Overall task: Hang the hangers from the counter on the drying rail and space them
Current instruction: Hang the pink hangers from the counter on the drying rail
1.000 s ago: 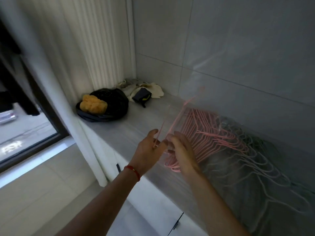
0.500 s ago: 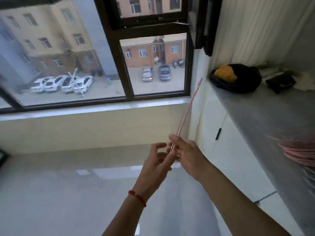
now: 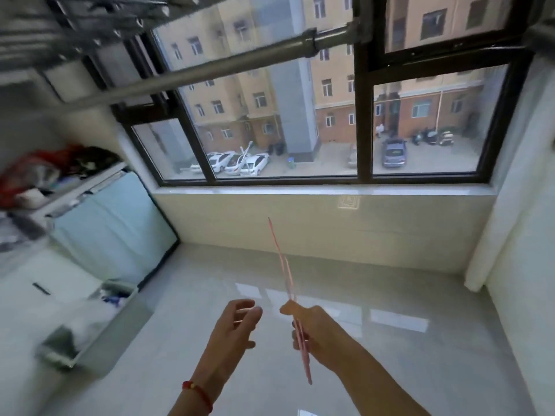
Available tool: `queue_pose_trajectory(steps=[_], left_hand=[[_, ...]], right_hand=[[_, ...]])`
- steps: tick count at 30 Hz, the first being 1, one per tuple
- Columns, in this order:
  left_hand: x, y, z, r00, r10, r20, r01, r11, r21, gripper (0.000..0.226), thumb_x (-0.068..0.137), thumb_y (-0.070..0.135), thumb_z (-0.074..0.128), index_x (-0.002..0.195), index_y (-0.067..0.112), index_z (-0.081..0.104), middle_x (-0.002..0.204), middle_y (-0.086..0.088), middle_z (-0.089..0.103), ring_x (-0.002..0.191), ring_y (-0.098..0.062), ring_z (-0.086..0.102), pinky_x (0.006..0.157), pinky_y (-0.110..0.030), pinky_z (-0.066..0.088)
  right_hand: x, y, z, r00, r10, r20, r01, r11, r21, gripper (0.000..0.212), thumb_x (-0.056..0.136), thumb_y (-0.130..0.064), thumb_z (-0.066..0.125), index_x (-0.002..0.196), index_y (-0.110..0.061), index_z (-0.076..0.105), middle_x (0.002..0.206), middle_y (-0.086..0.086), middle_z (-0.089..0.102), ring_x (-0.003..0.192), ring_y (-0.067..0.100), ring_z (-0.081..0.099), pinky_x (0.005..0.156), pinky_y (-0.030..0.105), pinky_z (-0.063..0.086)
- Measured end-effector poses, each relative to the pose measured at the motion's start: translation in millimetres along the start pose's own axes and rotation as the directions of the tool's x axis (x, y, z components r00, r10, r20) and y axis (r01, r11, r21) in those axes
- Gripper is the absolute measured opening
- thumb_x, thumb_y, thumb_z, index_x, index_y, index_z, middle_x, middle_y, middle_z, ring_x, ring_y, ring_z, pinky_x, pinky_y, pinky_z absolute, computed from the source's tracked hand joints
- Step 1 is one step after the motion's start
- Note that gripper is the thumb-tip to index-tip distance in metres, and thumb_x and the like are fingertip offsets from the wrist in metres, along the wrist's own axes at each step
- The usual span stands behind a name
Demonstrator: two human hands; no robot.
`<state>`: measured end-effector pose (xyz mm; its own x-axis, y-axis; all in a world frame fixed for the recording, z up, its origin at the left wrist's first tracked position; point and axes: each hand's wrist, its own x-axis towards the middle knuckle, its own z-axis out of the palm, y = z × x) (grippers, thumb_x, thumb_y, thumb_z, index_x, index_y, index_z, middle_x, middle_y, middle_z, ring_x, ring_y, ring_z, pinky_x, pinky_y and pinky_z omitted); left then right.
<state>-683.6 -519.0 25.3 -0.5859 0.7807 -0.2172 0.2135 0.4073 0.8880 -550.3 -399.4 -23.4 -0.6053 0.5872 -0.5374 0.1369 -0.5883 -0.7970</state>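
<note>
A thin pink hanger (image 3: pixel 281 265), seen edge-on, sticks up and down through my right hand (image 3: pixel 312 331), which grips it low in the middle of the view. Whether it is one hanger or two pressed together I cannot tell. My left hand (image 3: pixel 237 325), with a red string at the wrist, hovers just left of it, fingers loosely curled and holding nothing. The grey metal drying rail (image 3: pixel 210 69) runs overhead from upper left to upper right, well above both hands. Dark blurred hangers or clothes (image 3: pixel 99 13) hang at its far left. The counter is out of view.
A black-framed window (image 3: pixel 363 121) fills the wall ahead, above a pale sill (image 3: pixel 324 192). At left stand a blue-fronted cabinet (image 3: pixel 111 229) with heaped red and dark clothes (image 3: pixel 45 169) on top, and a grey bin (image 3: pixel 90 325) on the glossy tiled floor (image 3: pixel 390 325). A white column (image 3: pixel 510 205) is at right.
The view has swung from the counter and its pile of hangers to the window and rail. My left hand has let go of the pink hanger; my right hand still holds it.
</note>
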Motion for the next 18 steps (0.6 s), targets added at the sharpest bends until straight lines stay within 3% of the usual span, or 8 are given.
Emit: queue_pose_trajectory(steps=[4,8,11,15,18], left_hand=[[3,-22,-90,0.997,0.006,-0.081,-0.009,0.999,-0.032,0.022,0.1,0.04,0.059,0.118,0.028,0.06,0.118,-0.002,0.066,0.107,-0.018,0.066,0.086,-0.038,0.061],[9,-37,-167,0.983,0.049,-0.179,-0.072,0.99,-0.123,0.021,0.1,0.04,0.059,0.117,0.028,0.062,0.117,-0.002,0.068,0.105,-0.018,0.068,0.088,-0.042,0.062],[20,-45,-223,0.957,0.051,-0.286,-0.115,0.97,-0.213,0.021,0.099,0.038,0.063,0.116,0.025,0.064,0.115,-0.005,0.07,0.1,-0.02,0.072,0.087,-0.046,0.062],[55,-53,-292,0.956,-0.034,-0.291,-0.053,0.957,-0.286,0.03,0.098,0.047,0.061,0.118,0.024,0.062,0.118,-0.005,0.067,0.105,-0.023,0.069,0.089,-0.046,0.062],[94,-52,-342,0.943,-0.191,-0.272,0.061,0.903,-0.425,0.036,0.099,0.051,0.055,0.119,0.021,0.061,0.119,-0.011,0.065,0.105,-0.03,0.069,0.086,-0.05,0.063]], right_hand=[[12,7,113,0.999,-0.011,0.044,0.016,0.992,-0.125,0.037,0.076,-0.037,0.077,0.092,-0.006,0.066,0.072,0.006,0.055,0.065,0.019,0.054,0.068,0.031,0.051],[37,-14,204,0.995,-0.066,0.071,0.079,0.977,-0.198,0.051,0.073,-0.045,0.078,0.107,-0.008,0.068,0.088,0.009,0.066,0.077,0.022,0.065,0.078,0.033,0.059],[63,-35,268,0.987,-0.111,0.114,0.137,0.958,-0.251,0.065,0.066,-0.052,0.079,0.112,-0.009,0.067,0.094,0.01,0.068,0.083,0.024,0.069,0.088,0.043,0.061],[113,-56,357,0.966,-0.163,0.202,0.218,0.932,-0.29,0.082,0.068,-0.062,0.076,0.132,-0.016,0.052,0.103,0.006,0.067,0.098,0.02,0.069,0.092,0.045,0.058],[154,-73,427,0.939,-0.2,0.28,0.279,0.918,-0.282,0.082,0.072,-0.071,0.067,0.132,-0.019,0.047,0.111,0.006,0.062,0.099,0.02,0.065,0.078,0.038,0.055]])
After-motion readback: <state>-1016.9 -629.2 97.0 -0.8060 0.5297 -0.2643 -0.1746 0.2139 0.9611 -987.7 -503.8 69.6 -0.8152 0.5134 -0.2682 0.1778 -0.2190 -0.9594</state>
